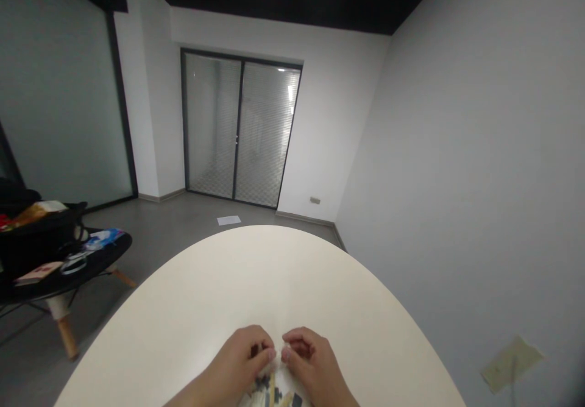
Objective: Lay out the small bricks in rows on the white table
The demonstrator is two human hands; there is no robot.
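- Two hands sit close together at the near edge of the view, the left hand (235,364) and the right hand (313,364), both half closed with the fingers curled inward.
- The left fingertips (269,354) and the right fingertips (287,353) nearly meet, pinching the upper edge of a white printed packet (274,389) between them; the grip looks light, and the packet is partly hidden by the hands and cut off by the bottom of the view.
- The packet has dark and tan marks and lies on a white oval table (274,273), directly in front of the person.
- Off to the left stands a low, round black table (116,253) on angled wooden legs (67,337).
- On it are a black bag (31,242), a red-marked booklet (39,273), a blue-and-white packet (104,239) and a clear round object (73,265), too small to identify.
- A loose sheet of paper (228,220) lies on the grey floor (183,224) beyond the white table.
- Farther back is a glass double door (240,130) with blinds inside, and a wall socket (315,200) sits low beside it.
- At lower right, a pale plate (510,363) is fixed to the wall.
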